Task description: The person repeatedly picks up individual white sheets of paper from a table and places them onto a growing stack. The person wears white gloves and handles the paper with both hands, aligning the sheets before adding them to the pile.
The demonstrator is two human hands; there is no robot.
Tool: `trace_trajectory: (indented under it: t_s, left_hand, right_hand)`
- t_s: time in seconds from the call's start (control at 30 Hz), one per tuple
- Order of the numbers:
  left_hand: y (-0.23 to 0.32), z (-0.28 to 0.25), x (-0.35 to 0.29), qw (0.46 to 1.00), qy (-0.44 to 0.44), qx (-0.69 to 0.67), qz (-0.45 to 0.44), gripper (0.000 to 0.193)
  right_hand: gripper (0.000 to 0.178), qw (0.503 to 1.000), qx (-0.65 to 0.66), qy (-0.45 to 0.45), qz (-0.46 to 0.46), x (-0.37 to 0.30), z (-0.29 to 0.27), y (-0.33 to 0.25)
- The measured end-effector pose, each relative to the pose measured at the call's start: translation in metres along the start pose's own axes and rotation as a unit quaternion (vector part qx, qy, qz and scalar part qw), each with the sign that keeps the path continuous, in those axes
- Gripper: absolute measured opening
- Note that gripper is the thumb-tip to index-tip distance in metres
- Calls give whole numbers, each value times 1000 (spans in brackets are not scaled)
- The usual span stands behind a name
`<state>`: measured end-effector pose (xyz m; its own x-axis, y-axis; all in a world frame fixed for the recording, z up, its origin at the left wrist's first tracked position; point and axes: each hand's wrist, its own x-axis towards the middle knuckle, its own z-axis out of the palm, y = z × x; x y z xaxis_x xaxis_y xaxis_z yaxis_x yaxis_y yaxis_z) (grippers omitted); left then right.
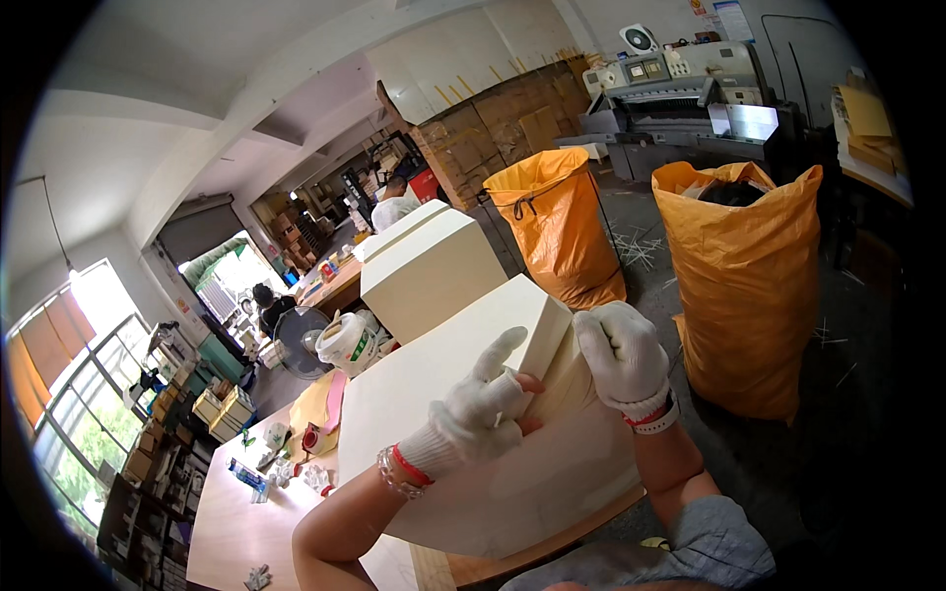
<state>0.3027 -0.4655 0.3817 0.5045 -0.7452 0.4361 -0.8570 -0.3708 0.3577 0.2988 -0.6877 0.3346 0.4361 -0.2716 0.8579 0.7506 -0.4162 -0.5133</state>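
Note:
A large stack of white paper sheets point(414, 399) lies on the table before me, with a raised block of sheets point(537, 320) along its far right part. Both my hands wear white knitted gloves. My left hand point(478, 404) rests over the sheets, one digit stretched out and the others partly bent, two bare fingertips showing from the glove. Curled closed, my right hand point(623, 360) is at the right edge of the stack, on the bent sheets point(569, 379) between the hands. Its fingertips are turned out of sight.
More paper stacks point(434, 266) stand beyond. Two orange sacks point(562, 231) point(739, 295) stand on the floor at right, before a grey machine point(680, 89). On the left are a pink-topped table point(227, 522), a white bucket point(347, 343) and a fan point(301, 343). Two people sit or stand farther back.

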Motion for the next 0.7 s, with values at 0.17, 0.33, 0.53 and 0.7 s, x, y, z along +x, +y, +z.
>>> trace_trajectory:
  t_s: [0.17,0.33,0.53,0.7]
  left_hand:
    - [-1,1,-1,1000,3,2,-21,35]
    - [-11,4,-5,999,27,-30,20,36]
    - [-7,-2,4,996,-31,38,73,36]
    - [6,-3,3,1000,-11,15,24,29]
  right_hand:
    - [26,1000,9,10,-18,-1,2,4]
    - [27,1000,17,1,-5,0,1,0]
    - [30,1000,13,13,-4,0,3,0]
    - [26,1000,17,2,26,-1,1,0]
